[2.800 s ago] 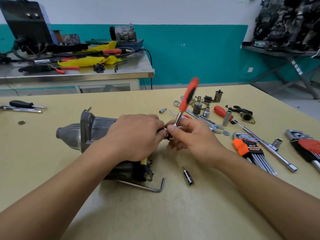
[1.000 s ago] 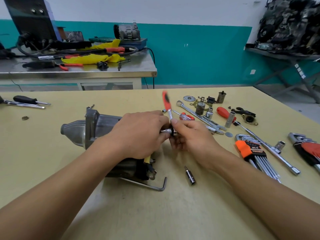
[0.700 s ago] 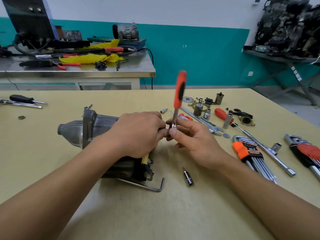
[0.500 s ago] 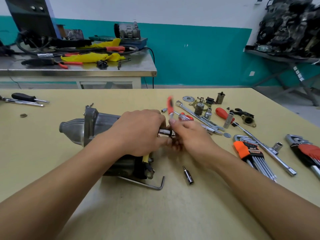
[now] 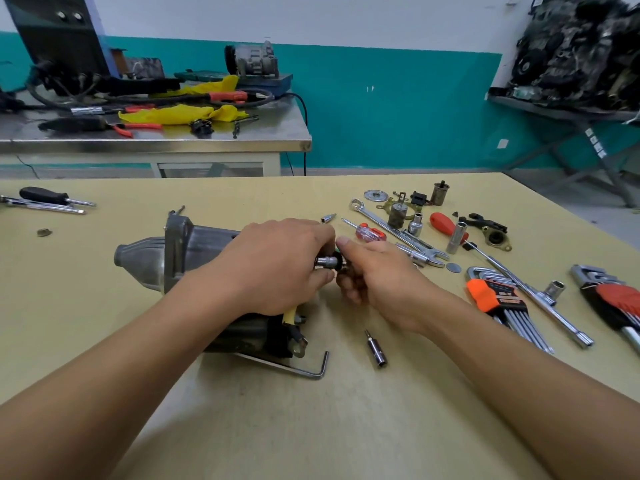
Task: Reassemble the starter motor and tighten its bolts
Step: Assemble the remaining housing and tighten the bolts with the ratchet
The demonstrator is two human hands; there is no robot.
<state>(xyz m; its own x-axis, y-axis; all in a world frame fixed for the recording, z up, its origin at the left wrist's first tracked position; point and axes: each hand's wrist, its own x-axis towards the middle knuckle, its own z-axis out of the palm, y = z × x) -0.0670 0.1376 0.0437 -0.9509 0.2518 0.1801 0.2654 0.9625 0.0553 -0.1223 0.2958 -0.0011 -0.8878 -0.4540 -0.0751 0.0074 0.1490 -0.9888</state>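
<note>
While left hand (image 5: 277, 265) pinches socket (image 5: 325, 261), right hand (image 5: 384, 275) grips ratchet (image 5: 340, 263), starter motor (image 5: 194, 251) points left.

The table (image 5: 311, 427) is pale yellow. In the right grip (image 5: 377, 275), the ratchet head (image 5: 339, 263) is black. Left of it, the socket (image 5: 325, 262) is shiny silver and the starter motor (image 5: 194, 251) is grey. Right of it, 1 hex key set (image 5: 485, 294) has an orange holder.

Nothing is reading legibly. Orange hex key holder (image 5: 495, 295) near the tabletop's right edge is carrying print, too blurred to read.
</note>
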